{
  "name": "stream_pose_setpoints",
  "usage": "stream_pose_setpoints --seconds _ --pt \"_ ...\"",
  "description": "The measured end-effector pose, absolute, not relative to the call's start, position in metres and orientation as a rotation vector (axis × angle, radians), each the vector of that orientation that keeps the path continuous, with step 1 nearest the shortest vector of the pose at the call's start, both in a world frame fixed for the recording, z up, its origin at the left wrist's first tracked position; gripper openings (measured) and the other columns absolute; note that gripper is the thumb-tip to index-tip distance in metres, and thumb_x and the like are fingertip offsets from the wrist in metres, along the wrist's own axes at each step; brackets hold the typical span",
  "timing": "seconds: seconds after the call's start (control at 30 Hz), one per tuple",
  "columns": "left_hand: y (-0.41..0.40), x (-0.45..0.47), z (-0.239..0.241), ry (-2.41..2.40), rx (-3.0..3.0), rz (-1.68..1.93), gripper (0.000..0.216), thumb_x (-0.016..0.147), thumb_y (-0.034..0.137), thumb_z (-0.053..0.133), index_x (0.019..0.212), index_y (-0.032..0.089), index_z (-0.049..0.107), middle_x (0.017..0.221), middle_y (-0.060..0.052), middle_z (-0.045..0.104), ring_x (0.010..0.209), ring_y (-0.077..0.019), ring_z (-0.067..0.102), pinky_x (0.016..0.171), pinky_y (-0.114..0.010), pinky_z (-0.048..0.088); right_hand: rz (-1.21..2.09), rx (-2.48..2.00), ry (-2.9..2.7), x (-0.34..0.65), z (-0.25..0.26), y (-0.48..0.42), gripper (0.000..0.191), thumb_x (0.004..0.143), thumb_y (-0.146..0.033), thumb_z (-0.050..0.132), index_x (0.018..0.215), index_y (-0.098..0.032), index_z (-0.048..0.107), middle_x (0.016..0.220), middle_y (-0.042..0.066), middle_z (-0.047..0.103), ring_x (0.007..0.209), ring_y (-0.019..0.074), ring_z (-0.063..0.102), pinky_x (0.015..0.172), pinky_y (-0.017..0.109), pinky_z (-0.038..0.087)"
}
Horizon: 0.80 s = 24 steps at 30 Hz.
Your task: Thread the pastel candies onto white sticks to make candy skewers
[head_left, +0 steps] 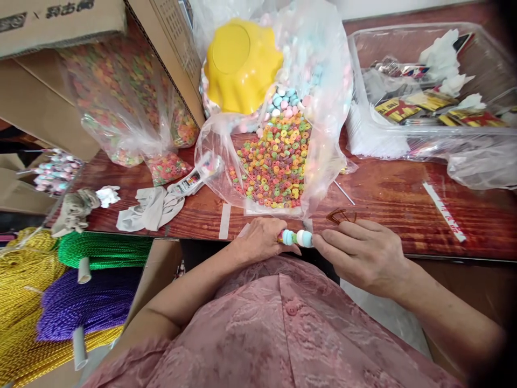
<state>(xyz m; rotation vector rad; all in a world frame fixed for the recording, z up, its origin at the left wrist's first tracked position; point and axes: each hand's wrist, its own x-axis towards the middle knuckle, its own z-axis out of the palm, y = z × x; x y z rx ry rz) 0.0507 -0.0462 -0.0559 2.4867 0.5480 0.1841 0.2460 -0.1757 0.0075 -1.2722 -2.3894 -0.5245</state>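
Note:
My left hand [260, 240] and my right hand [361, 253] meet at the near edge of the wooden table [396, 199]. Between them they pinch a short candy skewer [297, 237] with pale blue and white pieces on it. Both hands are closed on it, left at one end, right at the other. Just beyond them an open clear plastic bag [323, 140] spills colourful ring candies [277, 161] and pastel round candies [285, 102]. A yellow bowl [240, 64] lies upside down inside the bag.
Another bag of ring candies [129, 102] leans against cardboard boxes [60, 21] at left. A clear tray [428, 81] with wrappers sits at right. Cloth gloves [151, 207] lie on the table. Green, purple and yellow cord bundles [76, 302] fill a box at lower left.

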Motion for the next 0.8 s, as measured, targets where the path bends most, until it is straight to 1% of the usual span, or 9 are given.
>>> stream_pose_setpoints --seconds 0.13,0.23,0.27,0.33,0.4,0.43,0.6,0.73,0.8 --pt "-0.05 0.057 -0.045 0.562 2.423 0.071 0.045 0.078 0.059 0.072 0.075 0.017 0.06 0.069 0.001 0.061 0.064 -0.014 0.056 0.059 -0.026 0.033 -0.506 -1.325 -2.399 0.24 -0.002 -0.166 0.02 0.095 -0.012 0.048 0.087 -0.017 0.066 0.065 0.0 0.061 0.062 0.0151 0.046 0.06 0.032 0.028" --pt "-0.048 0.056 -0.044 0.606 2.392 0.044 0.046 0.074 0.06 0.076 0.078 0.016 0.062 0.076 -0.001 0.065 0.072 -0.0171 0.06 0.065 -0.028 0.041 -0.445 -1.393 -2.387 0.241 -0.01 -0.16 0.021 0.092 -0.01 0.047 0.083 -0.018 0.065 0.067 0.001 0.061 0.063 0.0154 0.048 0.06 0.032 0.028" --pt "-0.046 0.055 -0.044 0.599 2.381 0.059 0.046 0.074 0.059 0.077 0.083 0.016 0.064 0.082 -0.003 0.068 0.077 -0.0189 0.063 0.069 -0.029 0.044 -0.417 -1.43 -2.384 0.243 -0.012 -0.158 0.021 0.091 -0.009 0.047 0.082 -0.018 0.064 0.067 0.001 0.062 0.063 0.0154 0.049 0.06 0.032 0.027" --pt "-0.043 0.053 -0.046 0.545 2.362 0.127 0.046 0.076 0.049 0.079 0.103 0.016 0.064 0.102 -0.007 0.071 0.095 -0.0227 0.066 0.083 -0.033 0.049 -0.348 -1.522 -2.381 0.248 -0.015 -0.156 0.02 0.087 -0.008 0.047 0.083 -0.017 0.065 0.067 0.002 0.062 0.063 0.0156 0.051 0.06 0.031 0.027" --pt "-0.04 0.053 -0.048 0.489 2.35 0.186 0.051 0.08 0.036 0.077 0.123 0.017 0.058 0.122 -0.01 0.068 0.112 -0.0247 0.063 0.096 -0.037 0.048 -0.263 -1.593 -2.379 0.253 -0.019 -0.155 0.02 0.085 -0.007 0.047 0.085 -0.017 0.065 0.069 0.002 0.064 0.062 0.0155 0.053 0.06 0.032 0.025" --pt "-0.04 0.053 -0.049 0.47 2.348 0.185 0.053 0.081 0.03 0.075 0.128 0.017 0.054 0.126 -0.011 0.066 0.116 -0.0251 0.062 0.099 -0.038 0.047 -0.217 -1.609 -2.382 0.254 -0.02 -0.154 0.02 0.084 -0.007 0.047 0.086 -0.017 0.065 0.069 0.002 0.065 0.062 0.0153 0.054 0.059 0.032 0.024" --pt "-0.046 0.062 -0.051 0.437 2.367 0.024 0.044 0.086 0.024 0.064 0.128 0.019 0.053 0.115 -0.008 0.07 0.107 -0.0265 0.067 0.09 -0.038 0.051 -0.047 -1.537 -2.401 0.242 -0.033 -0.153 0.02 0.084 -0.005 0.046 0.081 -0.017 0.062 0.068 0.002 0.066 0.057 0.014 0.052 0.057 0.031 0.021" --pt "-0.053 0.07 -0.052 0.42 2.393 -0.03 0.053 0.087 0.025 0.059 0.138 0.018 0.045 0.115 -0.01 0.07 0.103 -0.0282 0.069 0.087 -0.04 0.052 -0.014 -1.543 -2.391 0.227 -0.046 -0.154 0.018 0.082 -0.005 0.048 0.078 -0.017 0.06 0.068 0.003 0.065 0.055 0.0141 0.048 0.056 0.032 0.02" --pt "-0.053 0.071 -0.051 0.399 2.385 -0.039 0.063 0.086 0.026 0.059 0.145 0.018 0.037 0.118 -0.011 0.069 0.105 -0.0284 0.068 0.088 -0.041 0.052 0.055 -1.554 -2.36 0.224 -0.051 -0.154 0.018 0.082 -0.004 0.047 0.078 -0.016 0.06 0.07 0.004 0.065 0.055 0.0138 0.047 0.055 0.031 0.022"
